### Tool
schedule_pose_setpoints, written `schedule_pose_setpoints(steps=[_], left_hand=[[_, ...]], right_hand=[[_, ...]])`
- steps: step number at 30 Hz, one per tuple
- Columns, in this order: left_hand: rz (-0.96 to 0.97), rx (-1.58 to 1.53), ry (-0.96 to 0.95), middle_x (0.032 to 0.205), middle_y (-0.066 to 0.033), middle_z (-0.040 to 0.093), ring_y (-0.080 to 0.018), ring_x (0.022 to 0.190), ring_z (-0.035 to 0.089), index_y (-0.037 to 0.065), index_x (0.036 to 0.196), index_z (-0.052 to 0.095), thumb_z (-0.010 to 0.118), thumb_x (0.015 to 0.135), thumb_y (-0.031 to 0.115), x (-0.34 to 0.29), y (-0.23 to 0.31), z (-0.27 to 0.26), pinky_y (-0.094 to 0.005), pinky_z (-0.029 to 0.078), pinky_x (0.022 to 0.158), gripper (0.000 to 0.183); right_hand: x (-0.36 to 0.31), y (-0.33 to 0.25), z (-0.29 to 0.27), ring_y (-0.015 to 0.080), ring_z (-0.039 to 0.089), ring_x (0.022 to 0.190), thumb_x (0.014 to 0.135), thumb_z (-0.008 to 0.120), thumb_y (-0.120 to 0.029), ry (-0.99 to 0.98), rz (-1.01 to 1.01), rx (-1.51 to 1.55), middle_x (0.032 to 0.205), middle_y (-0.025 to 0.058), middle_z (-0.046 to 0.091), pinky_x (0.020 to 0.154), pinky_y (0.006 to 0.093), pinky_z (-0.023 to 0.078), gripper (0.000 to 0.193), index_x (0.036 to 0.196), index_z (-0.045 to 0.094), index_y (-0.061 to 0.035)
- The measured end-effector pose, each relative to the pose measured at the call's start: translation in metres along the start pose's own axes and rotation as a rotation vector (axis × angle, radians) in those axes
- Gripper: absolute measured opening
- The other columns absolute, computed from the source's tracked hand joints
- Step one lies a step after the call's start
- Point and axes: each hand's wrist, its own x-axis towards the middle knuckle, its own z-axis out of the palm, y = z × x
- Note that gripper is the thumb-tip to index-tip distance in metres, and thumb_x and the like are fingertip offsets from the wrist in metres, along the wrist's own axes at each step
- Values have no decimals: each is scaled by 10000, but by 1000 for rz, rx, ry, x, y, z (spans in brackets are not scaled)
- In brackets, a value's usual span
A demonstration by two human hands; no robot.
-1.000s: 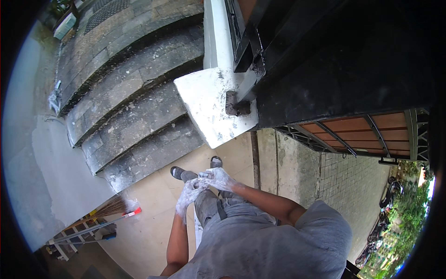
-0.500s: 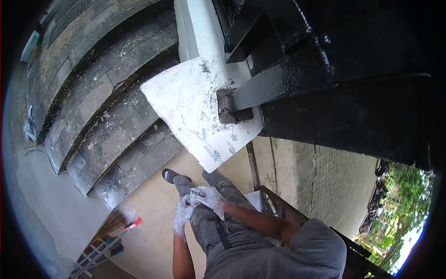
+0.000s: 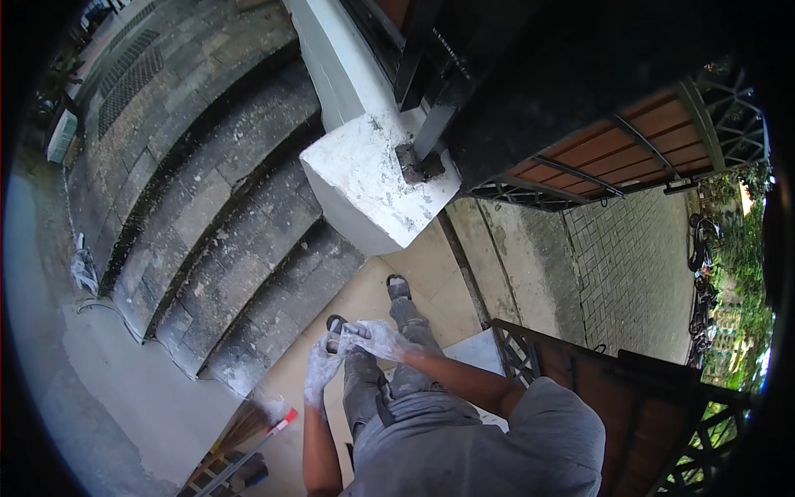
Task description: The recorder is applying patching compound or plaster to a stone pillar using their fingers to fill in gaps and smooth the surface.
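Observation:
My left hand (image 3: 320, 366) and my right hand (image 3: 378, 338), both coated in white dust or plaster, meet in front of my thighs. Their fingers are bent and pinched together. Something small and greyish may sit between the fingertips, too small to make out. Ahead of them stands a white-topped pillar (image 3: 348, 157) with dark scuffs, its square socket (image 3: 421, 171) surrounding the foot of a black metal post (image 3: 436, 131). Neither hand touches the pillar.
Curved stone steps (image 3: 224, 195) rise at the left. A red-and-white handle end (image 3: 284, 421) lies low on the left, near the beige tiled floor (image 3: 431, 248). Brown-panelled metal gates (image 3: 596, 389) stand at the right, beside a paved lane (image 3: 629, 257).
The view has drawn back and shifted, so the pillar looks smaller and farther off and more of the gates shows. My feet now both show. My hands stay together at the fingertips.

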Motion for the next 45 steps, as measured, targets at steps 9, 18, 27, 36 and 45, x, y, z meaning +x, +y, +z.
schedule_pose_setpoints(steps=[9, 18, 27, 36, 45], left_hand=[[29, -176, 32, 732, -83, 676, -123, 647, 632, 27, 849, 570, 753, 801, 147, -36, 0, -97, -256, 482, 603, 225], [58, -150, -23, 770, -70, 689, -114, 657, 630, 45, 904, 568, 732, 818, 233, -43, -28, -107, -254, 470, 575, 264], [96, -397, -148, 834, -30, 684, -89, 720, 614, 40, 961, 634, 705, 838, 169, -48, -7, -81, -247, 468, 656, 191], [178, -478, -243, 878, -27, 683, -92, 749, 622, 20, 997, 670, 707, 813, 99, -35, 12, -59, -242, 502, 653, 204], [80, -226, 49, 749, -27, 651, -77, 680, 568, 0, 907, 664, 798, 746, 168, -19, 81, -66, -244, 474, 625, 268]], right_hand=[[-17, -154, -103, 324, 212, 1423, 907, 582, -293, 976, -576, -1159, 1510, 205, 273, 1159, 426, 176, 682, 1437, 297, 27], [-30, -131, -61, 358, 428, 1279, 884, 599, -305, 629, -626, -1158, 1391, 191, 447, 1091, 403, 341, 406, 1180, 566, -28], [-6, -52, 79, 360, 635, 922, 968, 469, -344, 117, -266, -884, 1006, 202, 653, 811, 435, 509, 362, 1089, 620, -38], [10, -45, 72, 91, 574, 782, 926, 621, -224, -230, -236, -82, 903, 11, 646, 685, 273, 484, 181, 934, 622, -44], [66, -90, 37, 150, 637, 606, 887, 652, -110, 8, -186, 373, 768, 78, 650, 517, 267, 519, 140, 987, 629, -16]])
